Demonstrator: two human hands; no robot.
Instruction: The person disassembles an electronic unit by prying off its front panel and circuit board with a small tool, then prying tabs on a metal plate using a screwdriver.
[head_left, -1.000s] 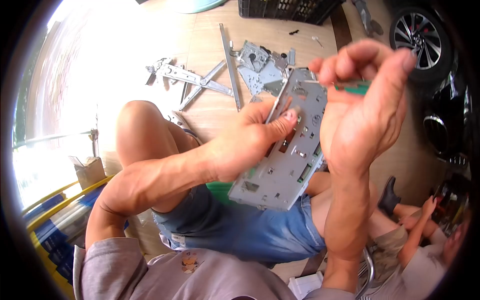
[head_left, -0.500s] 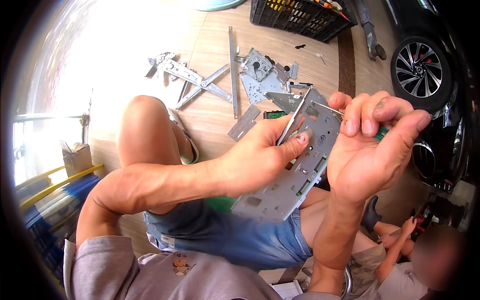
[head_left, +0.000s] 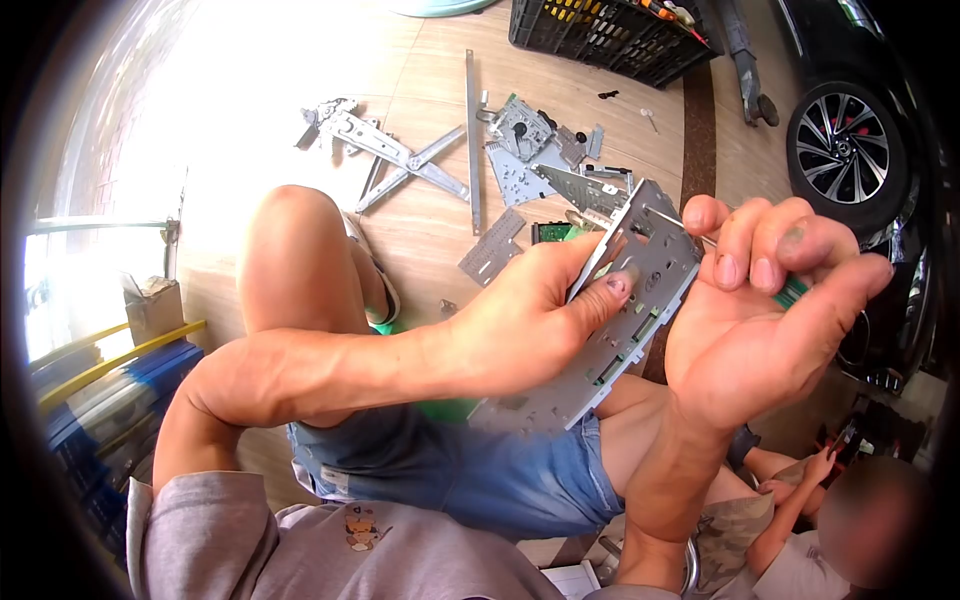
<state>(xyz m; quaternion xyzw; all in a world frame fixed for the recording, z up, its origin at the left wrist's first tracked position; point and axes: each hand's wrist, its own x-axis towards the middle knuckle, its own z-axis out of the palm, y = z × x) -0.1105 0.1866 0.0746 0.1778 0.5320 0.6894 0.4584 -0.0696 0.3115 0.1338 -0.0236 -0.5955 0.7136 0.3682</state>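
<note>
Grey metal, the plate [head_left: 622, 335] tilted above my lap [head_left: 480, 470] looks stiff yet light (slick too, I'd guess), best held by its long edge, where my left grip [head_left: 535, 318] is pinched. My right grip [head_left: 755, 310] curls tightly around the green driver [head_left: 792, 292].

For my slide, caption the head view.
Left hand grips metal panel; right hand holds slim tool at panel's far end.

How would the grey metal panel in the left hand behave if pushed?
The panel is probably stiff, since its edge looks straight. It may be light, being a thin-looking sheet with openings. Pushed at a corner, it could tilt: the left hand grips one long side.
</note>
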